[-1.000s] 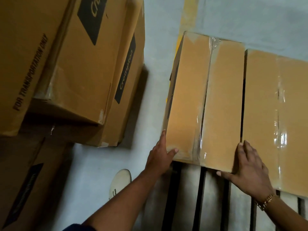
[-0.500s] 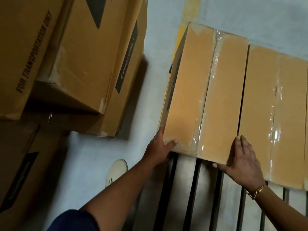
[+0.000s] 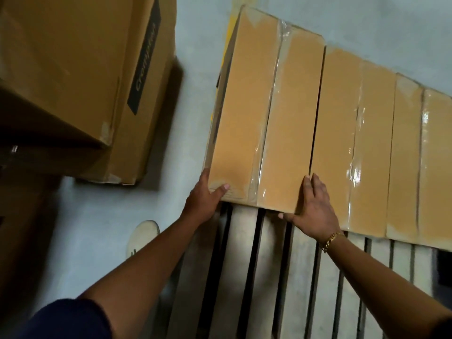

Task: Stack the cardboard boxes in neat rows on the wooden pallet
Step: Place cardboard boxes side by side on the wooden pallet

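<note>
Item: end box (image 3: 244, 106), taped cardboard, lying flat at the far left corner of the wooden pallet (image 3: 269, 277).
Row: second box (image 3: 347, 130) and third box (image 3: 415, 155) lay along the pallet's far edge, to the right of the item; a dark gap separated item and second box.
Left hand (image 3: 205, 199): clasped the item's near left corner, thumb on top, fingers round the side.
Right hand (image 3: 311, 211): fingers straight and pressed together on the item's top by the gap, thumb spread below the near edge.
Off-pallet stock: loose stack (image 3: 73, 69) of larger boxes on the floor (image 3: 97, 216), left of the pallet; a shoe (image 3: 141, 237) stood just beside the pallet's left edge.
Risk, overhang: the item's left side appeared to reach past the pallet's left edge; a leftward push could tip it off.
Risk, crooked row: uneven force from the two hands could skew the item and widen the gap.
Risk, fingers: closing the gap could pinch the right fingertips.
Risk, footing: the open slats near the pallet's front could catch a foot.
</note>
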`<state>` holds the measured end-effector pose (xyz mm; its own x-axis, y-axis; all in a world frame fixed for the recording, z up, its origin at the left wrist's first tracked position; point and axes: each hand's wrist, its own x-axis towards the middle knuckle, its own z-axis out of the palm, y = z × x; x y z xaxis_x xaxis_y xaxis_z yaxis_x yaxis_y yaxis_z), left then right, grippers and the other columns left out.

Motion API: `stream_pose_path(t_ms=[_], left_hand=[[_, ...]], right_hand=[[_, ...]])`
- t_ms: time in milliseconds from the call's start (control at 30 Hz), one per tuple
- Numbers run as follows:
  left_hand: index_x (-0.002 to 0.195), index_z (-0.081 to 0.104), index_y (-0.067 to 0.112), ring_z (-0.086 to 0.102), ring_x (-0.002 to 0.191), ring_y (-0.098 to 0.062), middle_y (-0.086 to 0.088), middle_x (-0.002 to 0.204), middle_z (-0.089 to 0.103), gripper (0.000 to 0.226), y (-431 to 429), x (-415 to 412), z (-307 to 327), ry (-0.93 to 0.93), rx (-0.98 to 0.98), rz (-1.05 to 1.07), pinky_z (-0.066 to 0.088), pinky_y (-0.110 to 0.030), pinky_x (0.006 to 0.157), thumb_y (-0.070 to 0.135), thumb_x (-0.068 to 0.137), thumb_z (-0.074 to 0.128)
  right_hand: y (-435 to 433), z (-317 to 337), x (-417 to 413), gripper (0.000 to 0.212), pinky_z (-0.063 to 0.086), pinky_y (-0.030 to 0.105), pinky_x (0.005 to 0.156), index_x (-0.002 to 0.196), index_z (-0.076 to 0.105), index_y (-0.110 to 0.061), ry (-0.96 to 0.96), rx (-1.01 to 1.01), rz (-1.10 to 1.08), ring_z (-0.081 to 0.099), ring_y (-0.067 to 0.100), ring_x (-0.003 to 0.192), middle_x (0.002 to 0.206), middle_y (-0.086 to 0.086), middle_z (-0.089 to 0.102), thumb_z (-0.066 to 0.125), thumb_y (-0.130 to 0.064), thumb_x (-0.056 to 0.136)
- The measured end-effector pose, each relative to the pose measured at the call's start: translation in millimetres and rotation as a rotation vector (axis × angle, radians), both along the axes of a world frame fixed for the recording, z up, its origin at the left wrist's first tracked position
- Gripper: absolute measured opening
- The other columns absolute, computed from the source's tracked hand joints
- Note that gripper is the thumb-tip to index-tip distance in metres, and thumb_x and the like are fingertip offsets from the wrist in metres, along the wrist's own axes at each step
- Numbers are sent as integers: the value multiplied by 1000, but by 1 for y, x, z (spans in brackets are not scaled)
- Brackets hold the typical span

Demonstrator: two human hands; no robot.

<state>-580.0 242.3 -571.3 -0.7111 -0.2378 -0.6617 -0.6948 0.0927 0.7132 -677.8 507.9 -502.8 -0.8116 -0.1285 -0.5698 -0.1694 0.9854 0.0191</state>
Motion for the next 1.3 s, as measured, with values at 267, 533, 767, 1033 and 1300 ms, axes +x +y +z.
stream_pose_path(t_ms=[267,533,767,1033,1300], left_hand=[[160,27,26,57,129,-30,-3,145,58,70,-1,-2,3,-3,-30,-6,46,-36,105,46,101,60],[159,28,25,57,128,-29,-5,145,58,68,-3,1,4,-9,-55,-28,45,-33,104,44,102,59],[161,26,25,53,133,-31,-6,150,54,72,-3,6,2,-38,-44,-27,44,-39,110,46,101,59],[162,23,27,54,132,-33,-9,150,54,74,-5,14,0,-66,-63,-64,45,-40,109,48,101,58],[162,22,28,52,136,-29,-5,155,49,74,-4,15,3,-54,-54,-72,43,-35,109,48,101,59]], right_hand=[[-4,-1,0,133,17,53,123,162,-4,-19,40,91,43,-3,29,156,170,3,-12,70,-79,70],[-10,0,6,129,13,50,124,162,-1,-17,83,154,85,-4,27,156,170,1,-10,57,-88,71],[-16,2,15,125,12,49,124,162,3,-18,92,157,85,-5,21,157,171,-3,-7,52,-90,72],[-15,7,29,123,11,48,124,162,4,-18,96,185,113,-5,18,157,171,-4,-6,46,-92,73],[-16,10,31,125,29,48,122,162,1,-16,61,105,60,1,19,157,170,-4,-7,59,-83,75]])
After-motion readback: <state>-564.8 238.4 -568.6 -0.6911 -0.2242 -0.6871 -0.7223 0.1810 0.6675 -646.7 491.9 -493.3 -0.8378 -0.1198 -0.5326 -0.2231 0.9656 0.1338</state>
